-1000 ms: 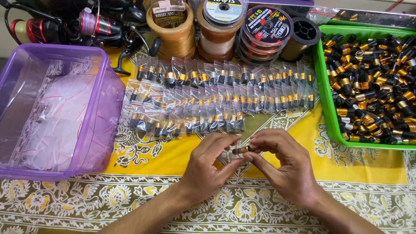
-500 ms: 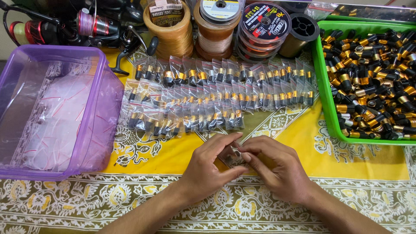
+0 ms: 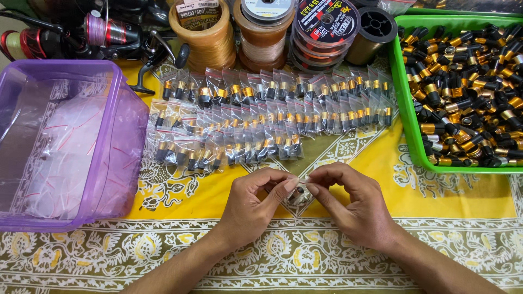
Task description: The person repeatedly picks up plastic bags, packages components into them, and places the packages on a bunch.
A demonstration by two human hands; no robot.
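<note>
My left hand (image 3: 253,207) and my right hand (image 3: 357,204) meet over the yellow patterned cloth (image 3: 338,158), fingertips pinched together on a small clear plastic bag (image 3: 298,191) with a black-and-gold part inside. Both hands grip the bag's top edge. Just beyond the hands lie rows of filled small bags (image 3: 261,117), each with a black-and-gold part. A green tray (image 3: 406,117) at the right is heaped with loose black-and-gold parts (image 3: 471,81).
A purple translucent bin (image 3: 117,136) with empty clear bags stands at the left. Spools of fishing line (image 3: 272,27) and fishing reels (image 3: 103,32) line the far edge of the cloth.
The hands have stayed in place; the fingers shifted along the little bag, now pinching its top edge closer together.
</note>
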